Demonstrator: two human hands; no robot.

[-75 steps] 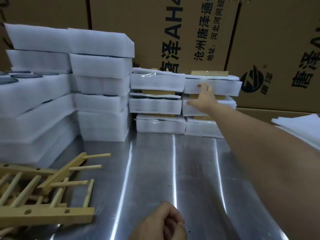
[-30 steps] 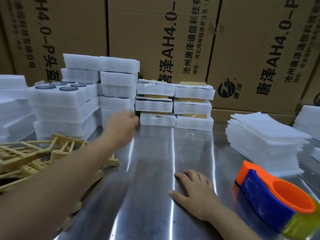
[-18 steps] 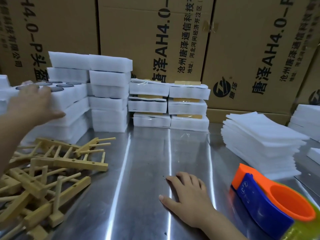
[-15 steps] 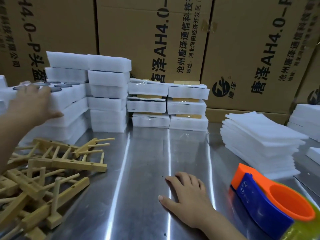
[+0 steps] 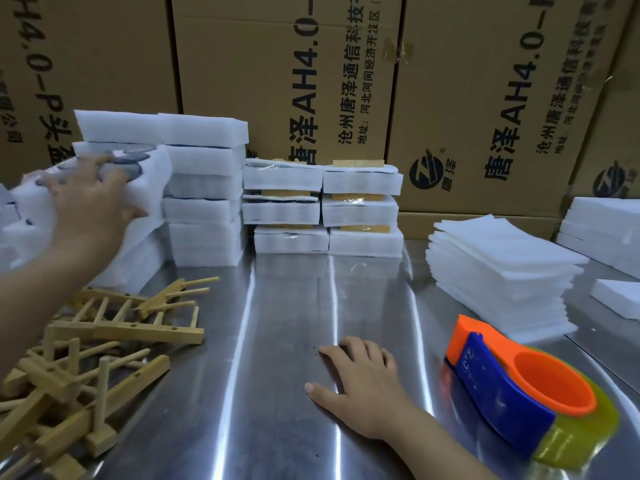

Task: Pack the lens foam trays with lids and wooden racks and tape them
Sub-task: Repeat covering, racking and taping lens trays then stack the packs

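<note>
My left hand [image 5: 90,206] grips the top lens foam tray [image 5: 154,188] of the stack at ten o'clock, with my fingers spread across its lens-filled face and my thumb hooked on the near side. The tray is tilted, and its long axis runs roughly nine to three. My right hand [image 5: 360,386] lies flat and relaxed on the steel table [image 5: 287,306]. I judge the bare steel at twelve to be the landing spot. The wooden racks [image 5: 104,337] are at eight, and the foam lids [image 5: 502,271] at two, nearer my right.
</note>
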